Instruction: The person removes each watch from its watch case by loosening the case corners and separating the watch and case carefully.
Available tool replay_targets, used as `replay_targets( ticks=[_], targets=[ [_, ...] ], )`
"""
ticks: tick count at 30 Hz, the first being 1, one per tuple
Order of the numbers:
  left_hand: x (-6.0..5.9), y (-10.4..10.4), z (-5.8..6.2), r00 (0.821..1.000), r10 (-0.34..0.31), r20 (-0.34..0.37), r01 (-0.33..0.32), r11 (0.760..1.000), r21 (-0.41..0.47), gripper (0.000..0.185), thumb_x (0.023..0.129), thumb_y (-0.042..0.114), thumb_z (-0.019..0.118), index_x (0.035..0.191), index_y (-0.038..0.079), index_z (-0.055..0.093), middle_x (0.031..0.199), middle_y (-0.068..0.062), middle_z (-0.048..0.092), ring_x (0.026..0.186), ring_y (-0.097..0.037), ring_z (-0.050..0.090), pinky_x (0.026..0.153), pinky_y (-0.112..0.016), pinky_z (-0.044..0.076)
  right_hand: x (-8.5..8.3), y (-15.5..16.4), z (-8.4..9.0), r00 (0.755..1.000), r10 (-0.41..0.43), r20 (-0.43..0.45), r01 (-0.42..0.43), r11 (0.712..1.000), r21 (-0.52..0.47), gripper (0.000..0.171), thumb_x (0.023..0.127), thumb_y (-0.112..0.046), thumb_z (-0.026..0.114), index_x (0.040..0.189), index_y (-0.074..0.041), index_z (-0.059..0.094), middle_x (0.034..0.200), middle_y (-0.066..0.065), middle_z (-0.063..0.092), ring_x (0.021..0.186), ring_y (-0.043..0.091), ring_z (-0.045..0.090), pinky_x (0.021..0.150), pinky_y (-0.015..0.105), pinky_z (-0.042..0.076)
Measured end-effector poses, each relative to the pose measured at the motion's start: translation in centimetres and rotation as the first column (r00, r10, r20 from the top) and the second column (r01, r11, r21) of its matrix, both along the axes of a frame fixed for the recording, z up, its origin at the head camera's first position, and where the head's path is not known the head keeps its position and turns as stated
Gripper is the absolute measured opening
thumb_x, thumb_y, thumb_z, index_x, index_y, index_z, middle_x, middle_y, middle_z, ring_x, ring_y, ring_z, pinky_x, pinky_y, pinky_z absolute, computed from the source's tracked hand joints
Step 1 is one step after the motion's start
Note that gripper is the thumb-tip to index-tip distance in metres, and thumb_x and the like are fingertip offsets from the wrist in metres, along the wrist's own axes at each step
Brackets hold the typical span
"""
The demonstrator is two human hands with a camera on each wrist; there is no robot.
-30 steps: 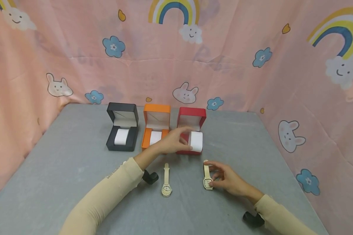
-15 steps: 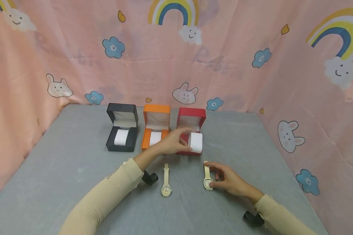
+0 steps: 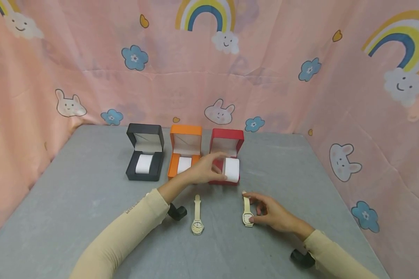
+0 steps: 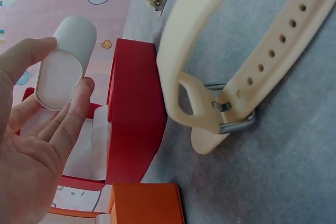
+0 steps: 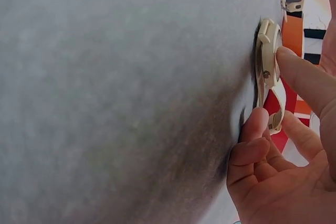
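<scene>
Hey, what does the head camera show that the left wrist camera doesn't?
Only the head view shows the black box, both sleeves, the right hand pinching the square-faced watch, and the round-faced watch lying whole on the table.

Only the left wrist view shows the buckle of a cream strap up close, and the oval end of the white cushion.

Both show the left hand holding that cushion at the red box, and the orange box beside it.
</scene>
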State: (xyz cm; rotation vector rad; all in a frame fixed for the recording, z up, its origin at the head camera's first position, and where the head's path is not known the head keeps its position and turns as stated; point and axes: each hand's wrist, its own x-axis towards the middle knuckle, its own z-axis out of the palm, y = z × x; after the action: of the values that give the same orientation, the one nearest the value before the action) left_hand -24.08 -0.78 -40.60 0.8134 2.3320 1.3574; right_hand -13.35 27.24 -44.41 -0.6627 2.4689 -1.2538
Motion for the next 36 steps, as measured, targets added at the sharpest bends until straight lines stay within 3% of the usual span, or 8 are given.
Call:
replay_targets(
  ticks=[8,13,27,36],
  targets=[
    [0.2,-0.2,0.2,1.000,0.000,-0.008,0.000,1.000,-0.002,0.070,0.087,0.020,0.079,0.149,0.018,0.046,0.148,-0.008,0.052,0.090,-0.014,0.070,0.081,-0.027,0.058,-0.2,0.2,0.4,1.000,0.001,0.023,-0.001,1.000,0.010,0.057,0.092,-0.014,0.074,0.142,0.002,0.052,0.117,0.022,0.063,0.072,0.003,0.056,0.061,0.021,0.047],
    [0.1,-0.3,0.2,1.000,0.001,0.003,-0.001,1.000,0.001,0.070,0.087,0.020,0.079,0.149,0.019,0.046,0.148,-0.008,0.051,0.090,-0.015,0.070,0.080,-0.028,0.059,-0.4,0.4,0.8,0.999,-0.021,0.046,0.019,0.999,0.033,0.053,0.095,-0.017,0.070,0.142,0.000,0.054,0.119,0.020,0.065,0.080,0.006,0.061,0.068,0.022,0.048],
    [-0.4,-0.4,0.1,1.000,-0.004,-0.010,0.004,1.000,0.003,0.066,0.088,0.020,0.079,0.146,0.021,0.049,0.145,-0.009,0.055,0.088,-0.015,0.069,0.081,-0.028,0.059,-1.5,0.6,2.0,0.999,-0.038,0.017,0.036,0.997,0.070,0.052,0.098,-0.018,0.067,0.144,0.000,0.051,0.125,0.023,0.064,0.087,0.013,0.066,0.070,0.026,0.051],
    [-0.9,-0.4,-0.1,1.000,0.002,-0.025,-0.001,1.000,0.014,0.064,0.087,0.019,0.079,0.144,0.018,0.051,0.140,-0.010,0.058,0.088,-0.018,0.066,0.078,-0.027,0.057,-2.3,0.8,2.1,0.997,-0.056,0.046,0.053,0.996,0.074,0.053,0.097,-0.018,0.067,0.144,-0.001,0.050,0.125,0.022,0.063,0.089,0.019,0.066,0.069,0.027,0.052]
  ],
)
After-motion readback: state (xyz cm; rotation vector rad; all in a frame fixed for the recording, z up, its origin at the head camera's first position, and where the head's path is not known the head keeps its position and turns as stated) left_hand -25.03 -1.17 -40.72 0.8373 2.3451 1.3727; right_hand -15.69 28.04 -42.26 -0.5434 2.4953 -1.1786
